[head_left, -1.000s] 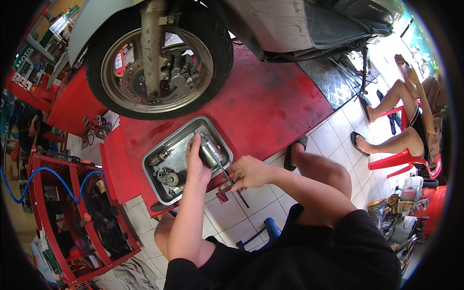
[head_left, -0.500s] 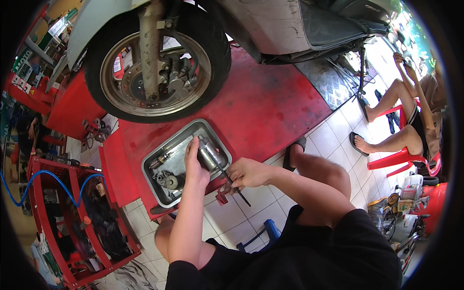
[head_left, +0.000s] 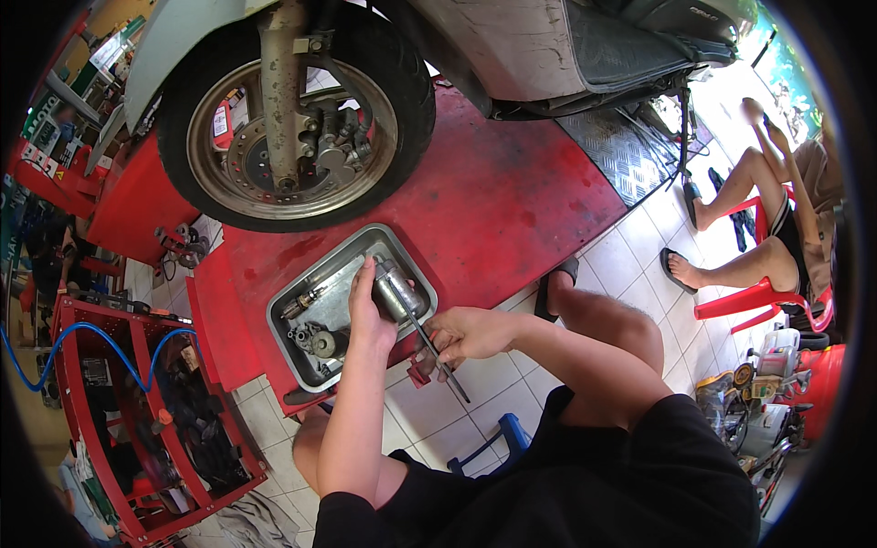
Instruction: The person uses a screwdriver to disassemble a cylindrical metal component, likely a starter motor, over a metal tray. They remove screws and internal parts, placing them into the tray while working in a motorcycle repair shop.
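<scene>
My left hand (head_left: 367,315) is wrapped round a silver metal cylinder (head_left: 399,294), which looks like a small motor housing, above the right side of a metal tray (head_left: 281,354). Pinched in my right hand (head_left: 470,332) is a long thin dark bar (head_left: 459,387), like a narrow file. Its upper end lies against the near end of the cylinder, and its lower end sticks out below my fingers. Inside the tray rest a slim shaft-like part (head_left: 302,302) and a round geared metal piece (head_left: 325,343). The exact contact of bar and cylinder is partly hidden.
The tray stands on a red lift platform (head_left: 512,201) under a scooter's front wheel (head_left: 393,187). A red tool cart (head_left: 160,365) with a blue hose is at left. At right a person sits on a red chair (head_left: 744,301). A blue stool (head_left: 513,437) is below me.
The thin bar has tilted a little, its lower end shifting slightly nearer to me, and its face now catches the light. Both hands keep their grips in nearly the same place.
</scene>
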Available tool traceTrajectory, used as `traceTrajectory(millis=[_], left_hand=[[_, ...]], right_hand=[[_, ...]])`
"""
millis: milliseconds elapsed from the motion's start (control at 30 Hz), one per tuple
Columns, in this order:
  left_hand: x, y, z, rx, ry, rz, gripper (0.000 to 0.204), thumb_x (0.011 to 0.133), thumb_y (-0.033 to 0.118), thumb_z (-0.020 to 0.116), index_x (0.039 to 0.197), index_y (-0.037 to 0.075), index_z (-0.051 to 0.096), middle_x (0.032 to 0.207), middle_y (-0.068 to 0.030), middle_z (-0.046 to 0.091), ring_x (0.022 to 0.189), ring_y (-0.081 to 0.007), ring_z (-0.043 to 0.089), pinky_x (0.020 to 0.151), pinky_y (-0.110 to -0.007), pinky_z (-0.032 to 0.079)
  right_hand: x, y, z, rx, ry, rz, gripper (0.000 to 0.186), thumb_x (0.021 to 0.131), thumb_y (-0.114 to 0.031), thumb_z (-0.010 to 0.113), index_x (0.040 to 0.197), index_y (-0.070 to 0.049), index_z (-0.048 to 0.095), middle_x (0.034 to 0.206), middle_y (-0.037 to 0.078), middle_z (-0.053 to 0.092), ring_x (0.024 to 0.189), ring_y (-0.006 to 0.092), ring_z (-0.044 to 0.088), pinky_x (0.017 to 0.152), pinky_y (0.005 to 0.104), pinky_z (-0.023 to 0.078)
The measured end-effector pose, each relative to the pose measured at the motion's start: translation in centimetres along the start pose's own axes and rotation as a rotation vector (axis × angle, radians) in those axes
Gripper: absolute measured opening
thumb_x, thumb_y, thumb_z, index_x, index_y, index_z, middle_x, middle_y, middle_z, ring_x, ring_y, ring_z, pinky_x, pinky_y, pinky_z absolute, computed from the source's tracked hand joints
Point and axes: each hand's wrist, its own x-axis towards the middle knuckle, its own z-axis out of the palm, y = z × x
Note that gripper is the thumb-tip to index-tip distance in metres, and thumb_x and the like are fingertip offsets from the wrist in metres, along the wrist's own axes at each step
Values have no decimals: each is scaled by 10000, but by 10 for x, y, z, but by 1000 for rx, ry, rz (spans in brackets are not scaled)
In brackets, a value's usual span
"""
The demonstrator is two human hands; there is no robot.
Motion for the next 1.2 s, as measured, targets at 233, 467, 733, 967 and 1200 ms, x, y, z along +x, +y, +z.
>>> traceTrajectory(millis=[233,467,733,967,1200], left_hand=[[1,0,-3,-35,2,-18,394,930,407,666,1098,89,505,906,-99,627,756,-281,661,680,-427,564],[-1,2,-1,-14,-3,-16,369,932,404,661,1070,90,524,880,-91,624,751,-283,660,685,-420,560],[-2,4,0,-30,-2,-37,384,927,449,652,1032,91,563,871,-86,636,763,-273,659,698,-416,549],[-4,6,1,-36,12,-50,402,921,475,650,1025,94,573,858,-83,633,767,-266,655,698,-415,544],[-8,8,5,-31,13,-46,407,925,473,647,1040,90,569,859,-80,623,763,-263,652,692,-406,548]], right_hand=[[2,-16,-5,-574,-12,-34,227,934,-111,648,1033,76,564,860,130,689,772,180,680,678,335,528],[0,-4,4,81,-45,-6,219,944,-116,635,1048,66,567,998,150,703,835,196,699,751,345,564],[2,-14,-8,-333,-87,83,278,950,-167,662,1090,56,574,1027,136,704,885,173,693,780,324,556],[9,7,-4,76,-156,-105,320,963,-155,638,1168,70,538,1040,176,704,884,189,701,714,300,549],[-3,-22,-1,-169,-21,48,435,944,-124,658,1276,99,487,885,174,719,808,198,721,706,323,573]])
